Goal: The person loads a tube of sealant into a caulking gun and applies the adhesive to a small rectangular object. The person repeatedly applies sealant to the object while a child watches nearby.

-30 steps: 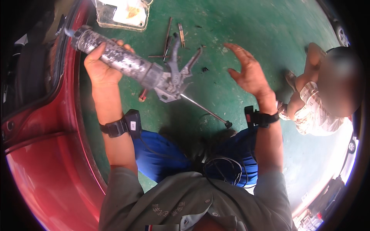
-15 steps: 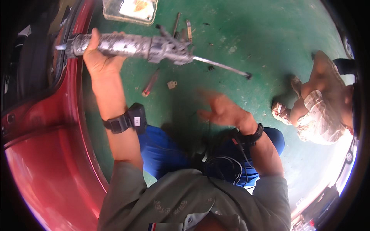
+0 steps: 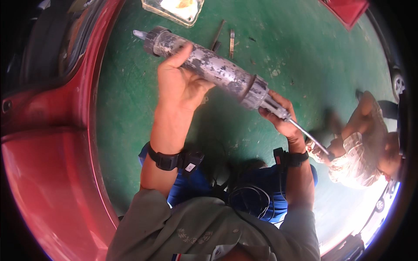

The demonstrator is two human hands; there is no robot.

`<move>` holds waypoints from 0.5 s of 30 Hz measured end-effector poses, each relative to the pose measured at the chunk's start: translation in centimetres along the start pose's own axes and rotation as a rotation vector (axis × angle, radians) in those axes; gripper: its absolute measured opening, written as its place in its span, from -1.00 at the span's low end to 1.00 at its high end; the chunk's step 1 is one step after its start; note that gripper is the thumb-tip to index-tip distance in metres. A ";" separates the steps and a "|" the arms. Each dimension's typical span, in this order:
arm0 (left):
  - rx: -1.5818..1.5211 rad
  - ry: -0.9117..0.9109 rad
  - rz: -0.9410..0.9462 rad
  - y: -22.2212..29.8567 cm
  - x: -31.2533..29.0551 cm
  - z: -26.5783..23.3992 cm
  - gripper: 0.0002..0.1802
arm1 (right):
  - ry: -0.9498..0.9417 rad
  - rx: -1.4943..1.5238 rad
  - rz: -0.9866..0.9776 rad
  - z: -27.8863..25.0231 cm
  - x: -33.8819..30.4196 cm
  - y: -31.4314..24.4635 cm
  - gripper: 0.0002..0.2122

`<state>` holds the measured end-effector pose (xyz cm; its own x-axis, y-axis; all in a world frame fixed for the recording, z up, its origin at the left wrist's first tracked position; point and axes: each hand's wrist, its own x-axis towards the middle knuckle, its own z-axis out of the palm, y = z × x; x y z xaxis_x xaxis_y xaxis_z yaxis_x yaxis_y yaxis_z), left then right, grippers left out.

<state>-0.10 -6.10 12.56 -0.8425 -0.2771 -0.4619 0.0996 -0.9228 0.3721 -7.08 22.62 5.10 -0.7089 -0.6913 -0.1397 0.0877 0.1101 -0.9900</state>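
I hold a scuffed grey and purple caulking gun [image 3: 217,71] in both hands, tilted across in front of me. Its pale nozzle [image 3: 140,34] points to the upper left, and its thin metal plunger rod [image 3: 310,137] sticks out to the lower right. My left hand [image 3: 179,82] supports the barrel near the nozzle end, thumb over the top. At the rear, my right hand [image 3: 285,117] is closed round the handle and trigger part, whose far side is partly hidden by the fingers.
A red car body [image 3: 48,174] runs along my left. On the green floor lie a clear plastic box [image 3: 169,17], a dark thin rod [image 3: 218,32] and a narrow light-coloured tool [image 3: 232,41]. Another person [image 3: 361,148] is low down at right. A red panel [image 3: 348,11] shows at the upper right.
My left hand has brought the caulking gun to the right, away from the car, and tilted it. My right hand, empty before, has risen and taken hold of its rear handle.
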 end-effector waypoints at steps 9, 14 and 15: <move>-0.170 -0.448 -0.082 -1.4 3.0 -3.7 -0.49 | -0.155 0.886 0.211 -0.2 -0.6 -1.0 -0.37; -0.075 -0.426 0.027 -3.1 3.4 -3.0 -0.49 | -0.090 1.190 0.152 2.2 -1.9 -2.3 -0.21; -0.075 -0.499 0.035 -3.0 3.9 -3.3 -0.45 | -0.145 1.266 0.149 2.4 -2.2 -2.1 -0.22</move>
<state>-1.98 -5.28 6.99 -0.9866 -0.1632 -0.0023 0.1543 -0.9372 0.3127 -4.07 22.18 7.40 -0.5593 -0.8110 -0.1715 0.8170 -0.5044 -0.2794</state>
